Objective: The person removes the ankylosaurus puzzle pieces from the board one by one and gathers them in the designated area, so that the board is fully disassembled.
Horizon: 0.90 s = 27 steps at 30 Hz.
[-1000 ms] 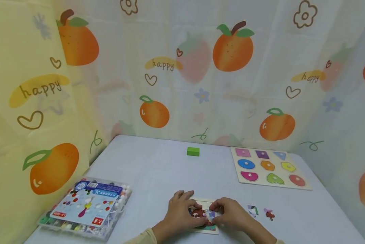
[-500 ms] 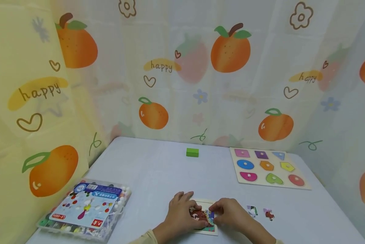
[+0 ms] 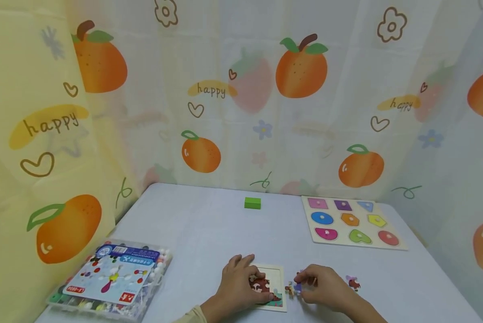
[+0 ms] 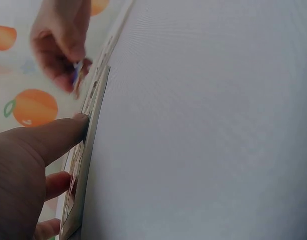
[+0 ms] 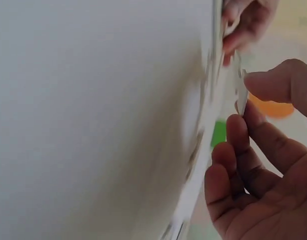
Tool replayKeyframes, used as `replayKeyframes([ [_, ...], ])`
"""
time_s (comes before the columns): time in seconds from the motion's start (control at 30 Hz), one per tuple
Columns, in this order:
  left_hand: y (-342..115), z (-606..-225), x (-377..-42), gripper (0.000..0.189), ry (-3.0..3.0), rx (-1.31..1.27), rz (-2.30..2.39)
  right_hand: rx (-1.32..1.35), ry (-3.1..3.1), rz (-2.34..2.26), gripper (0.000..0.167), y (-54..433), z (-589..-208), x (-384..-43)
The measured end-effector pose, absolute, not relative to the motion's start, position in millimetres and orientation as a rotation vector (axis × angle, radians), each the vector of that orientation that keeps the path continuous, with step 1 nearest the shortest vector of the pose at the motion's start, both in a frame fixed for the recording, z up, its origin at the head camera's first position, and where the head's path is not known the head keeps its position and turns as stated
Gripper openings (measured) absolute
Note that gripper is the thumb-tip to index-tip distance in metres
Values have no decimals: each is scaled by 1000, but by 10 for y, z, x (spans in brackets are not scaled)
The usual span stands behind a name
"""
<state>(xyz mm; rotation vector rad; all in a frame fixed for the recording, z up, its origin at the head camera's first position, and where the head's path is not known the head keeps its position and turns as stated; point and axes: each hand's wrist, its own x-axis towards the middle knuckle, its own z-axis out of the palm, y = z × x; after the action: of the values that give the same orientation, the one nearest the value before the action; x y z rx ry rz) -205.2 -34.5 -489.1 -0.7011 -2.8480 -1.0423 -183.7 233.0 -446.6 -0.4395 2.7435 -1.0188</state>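
Observation:
My left hand point(image 3: 239, 285) rests on a small picture puzzle board point(image 3: 284, 287), thumb and index fingertip touching its brown and green picture. In the left wrist view its thumb lies on the board's face, with the other fingertips beyond. The board's upper right shows bare and pale; the left side is hidden under the hand. Just right of the board, my right hand point(image 3: 324, 287) pinches a purple and brown jigsaw piece point(image 3: 297, 288) between thumb and fingers. The right wrist view shows this piece point(image 5: 241, 92) edge-on, close above the table.
Another loose jigsaw piece point(image 3: 353, 283) lies right of the right hand. A shape-peg board point(image 3: 314, 235) lies at the back right, and a green block point(image 3: 252, 203) at the back. A clear box of molecule-model parts point(image 3: 110, 273) stands at left. Patterned curtains surround the table.
The right hand has lifted the purple jigsaw piece out of the board and moved right, now covering one loose piece. The left hand stays on the board; the head view has shifted slightly.

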Motion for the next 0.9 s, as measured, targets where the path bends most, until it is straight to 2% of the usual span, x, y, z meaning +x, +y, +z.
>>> replayKeyframes([
  [0.2, -332, -4887, -2044, 44, -2875, -684, -1056, -227, 2673, -1030, 29, 2749, -4509, -1653],
  [0.33, -327, -4890, -2051, 44, -2855, -700, -1062, -348, 2656, -1008, 26, 2897, -4537, -1631],
  [0.53, -346, -4930, -2044, 45, -2843, -719, -1089, -459, 2691, -935, 21, 2822, -4623, -1697],
  [0.9, -358, -4964, -2072, 44, -2839, -766, -1110, -407, 2686, -1040, 27, 2545, -4532, -1776],
])
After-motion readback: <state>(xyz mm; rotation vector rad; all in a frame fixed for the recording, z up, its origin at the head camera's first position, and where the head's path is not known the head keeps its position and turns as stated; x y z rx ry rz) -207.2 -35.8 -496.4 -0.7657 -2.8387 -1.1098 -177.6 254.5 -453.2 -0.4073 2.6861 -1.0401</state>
